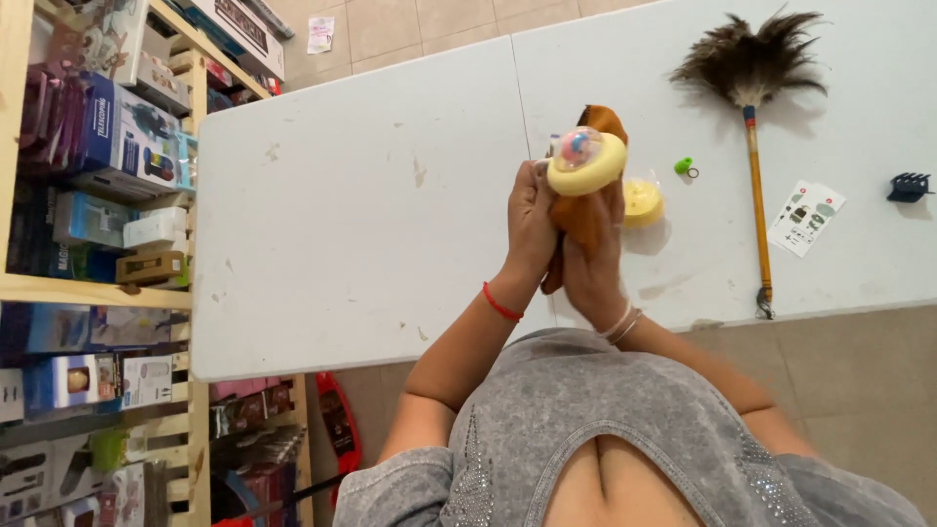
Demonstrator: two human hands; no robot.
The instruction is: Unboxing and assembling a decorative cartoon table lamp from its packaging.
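The wooden shelf unit [98, 283] along the left edge holds rows of boxed goods in blue, white and purple packaging, stacked on several levels; what is inside the boxes cannot be told.

Over the white bench [361, 224], both hands are raised together. The left hand [530, 226] has its fingers clenched around the side of a round pale-yellow toy [586, 164], a thick disc with a clear domed centre that shows small pink and blue pieces. The right hand [592, 263] grasps an orange-brown cloth [586, 220] bunched just beneath and behind the toy, its fingers wrapped round the fabric. A tip of the cloth pokes up behind the disc. The toy is held above the bench, near the seam between its two halves.

Just beside the hands, to the right, a second yellow round piece [643, 203] lies on the bench. A small green ring-shaped object [684, 167] sits near it. Further right a feather duster [753, 117] with a long wooden handle lies lengthwise, then a printed leaflet [806, 217] and a dark hair claw clip [910, 185] near the edge. Nothing lies between the hands and the bench.
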